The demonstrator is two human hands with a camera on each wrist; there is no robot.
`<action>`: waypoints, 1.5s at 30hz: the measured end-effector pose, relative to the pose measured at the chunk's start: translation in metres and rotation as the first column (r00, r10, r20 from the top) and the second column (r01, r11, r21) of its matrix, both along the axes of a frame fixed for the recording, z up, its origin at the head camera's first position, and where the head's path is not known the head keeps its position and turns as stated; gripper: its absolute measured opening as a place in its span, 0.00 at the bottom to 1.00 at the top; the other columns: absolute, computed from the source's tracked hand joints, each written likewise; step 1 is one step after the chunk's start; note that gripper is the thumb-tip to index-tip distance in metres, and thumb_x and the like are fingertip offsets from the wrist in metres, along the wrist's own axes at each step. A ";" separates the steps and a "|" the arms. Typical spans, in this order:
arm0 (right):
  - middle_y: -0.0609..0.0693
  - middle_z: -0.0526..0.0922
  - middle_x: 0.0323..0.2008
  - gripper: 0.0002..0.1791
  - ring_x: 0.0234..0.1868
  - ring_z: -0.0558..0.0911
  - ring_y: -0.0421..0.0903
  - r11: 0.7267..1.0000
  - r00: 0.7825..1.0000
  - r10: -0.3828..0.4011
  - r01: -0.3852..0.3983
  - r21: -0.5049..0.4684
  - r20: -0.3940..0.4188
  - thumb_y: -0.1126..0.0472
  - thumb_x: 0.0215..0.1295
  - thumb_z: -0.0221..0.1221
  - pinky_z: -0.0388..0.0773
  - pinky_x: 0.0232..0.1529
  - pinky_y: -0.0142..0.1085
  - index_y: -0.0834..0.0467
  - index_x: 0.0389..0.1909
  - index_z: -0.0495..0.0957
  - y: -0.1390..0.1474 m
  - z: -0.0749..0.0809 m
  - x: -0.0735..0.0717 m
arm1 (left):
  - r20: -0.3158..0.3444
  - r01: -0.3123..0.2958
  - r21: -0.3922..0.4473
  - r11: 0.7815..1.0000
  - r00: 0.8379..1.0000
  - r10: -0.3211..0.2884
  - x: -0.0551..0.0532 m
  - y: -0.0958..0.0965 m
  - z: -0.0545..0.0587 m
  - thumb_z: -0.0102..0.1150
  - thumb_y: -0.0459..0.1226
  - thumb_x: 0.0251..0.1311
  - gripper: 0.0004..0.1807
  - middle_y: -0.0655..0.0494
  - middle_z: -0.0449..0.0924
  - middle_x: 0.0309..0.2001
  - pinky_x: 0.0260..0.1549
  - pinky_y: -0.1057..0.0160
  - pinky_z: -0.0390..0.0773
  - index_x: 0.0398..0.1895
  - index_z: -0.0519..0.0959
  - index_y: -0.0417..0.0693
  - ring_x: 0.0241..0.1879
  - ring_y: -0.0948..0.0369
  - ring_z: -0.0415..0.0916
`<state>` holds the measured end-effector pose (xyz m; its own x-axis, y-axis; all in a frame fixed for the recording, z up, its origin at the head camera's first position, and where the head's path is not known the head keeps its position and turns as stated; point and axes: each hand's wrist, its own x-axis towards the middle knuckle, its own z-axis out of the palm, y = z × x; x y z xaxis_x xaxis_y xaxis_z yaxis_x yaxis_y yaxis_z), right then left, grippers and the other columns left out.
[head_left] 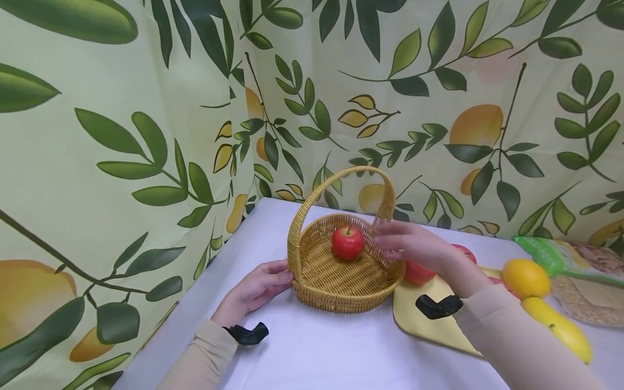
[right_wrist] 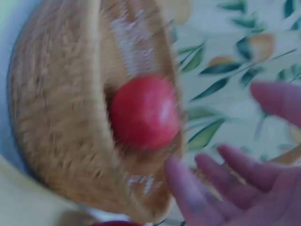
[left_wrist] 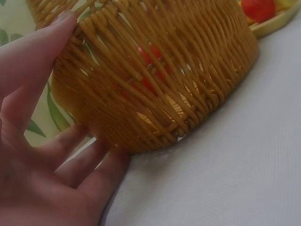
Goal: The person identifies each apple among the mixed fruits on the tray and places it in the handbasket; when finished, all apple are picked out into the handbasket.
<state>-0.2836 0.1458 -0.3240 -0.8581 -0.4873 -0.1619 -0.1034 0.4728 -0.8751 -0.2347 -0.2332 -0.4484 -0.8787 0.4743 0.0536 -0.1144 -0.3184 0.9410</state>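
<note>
A woven wicker basket (head_left: 348, 300) with a tall arched handle stands on the white table. A red apple (head_left: 348, 243) lies inside it, toward the back; in the right wrist view the apple (right_wrist: 146, 112) shows against the inner wall. My left hand (head_left: 260, 283) touches the basket's left side. In the left wrist view, its thumb (left_wrist: 61, 28) is up by the rim and its fingers (left_wrist: 103, 165) spread low along the weave. Over the basket's right rim hovers my right hand (head_left: 414, 244), fingers extended and holding nothing.
Right of the basket, a yellow cutting board (head_left: 429, 319) carries red apples (head_left: 419, 273), partly behind my right arm. An orange (head_left: 526, 278), a yellow mango-like fruit (head_left: 558, 327) and a green-edged food packet (head_left: 570, 257) lie farther right. Leaf-patterned cloth (head_left: 439, 108) hangs behind the table.
</note>
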 end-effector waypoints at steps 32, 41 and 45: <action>0.62 0.65 0.73 0.41 0.70 0.65 0.65 0.944 0.940 -0.321 0.328 0.045 -0.120 0.37 0.72 0.57 0.68 0.62 0.69 0.54 0.77 0.61 0.072 -0.036 0.054 | -0.008 -0.007 -0.033 0.999 1.000 0.007 -0.001 0.000 0.004 0.56 0.26 0.69 0.24 0.41 0.74 0.67 0.65 0.57 0.73 0.68 0.72 0.30 0.60 0.57 0.77; 0.67 0.66 0.71 0.43 0.70 0.65 0.68 0.917 0.906 -0.384 0.396 0.037 -0.179 0.39 0.74 0.57 0.65 0.66 0.67 0.59 0.79 0.57 0.074 -0.049 0.046 | -0.008 0.002 -0.029 1.000 1.000 -0.002 -0.001 -0.001 0.005 0.57 0.27 0.69 0.23 0.42 0.75 0.65 0.65 0.57 0.74 0.67 0.73 0.31 0.59 0.58 0.78; 0.68 0.63 0.73 0.45 0.71 0.63 0.68 0.917 0.903 -0.381 0.396 0.039 -0.197 0.41 0.72 0.60 0.69 0.65 0.65 0.56 0.81 0.54 0.073 -0.057 0.042 | -0.003 0.007 -0.021 1.000 1.000 -0.007 -0.001 -0.001 0.003 0.57 0.27 0.69 0.23 0.41 0.75 0.65 0.65 0.57 0.73 0.66 0.74 0.31 0.60 0.57 0.77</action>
<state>-0.2411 0.2187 -0.3813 -0.9948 -0.1014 -0.0090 -0.0509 0.5724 -0.8184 -0.2360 -0.2341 -0.4449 -0.8750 0.4819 0.0464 -0.1137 -0.2979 0.9478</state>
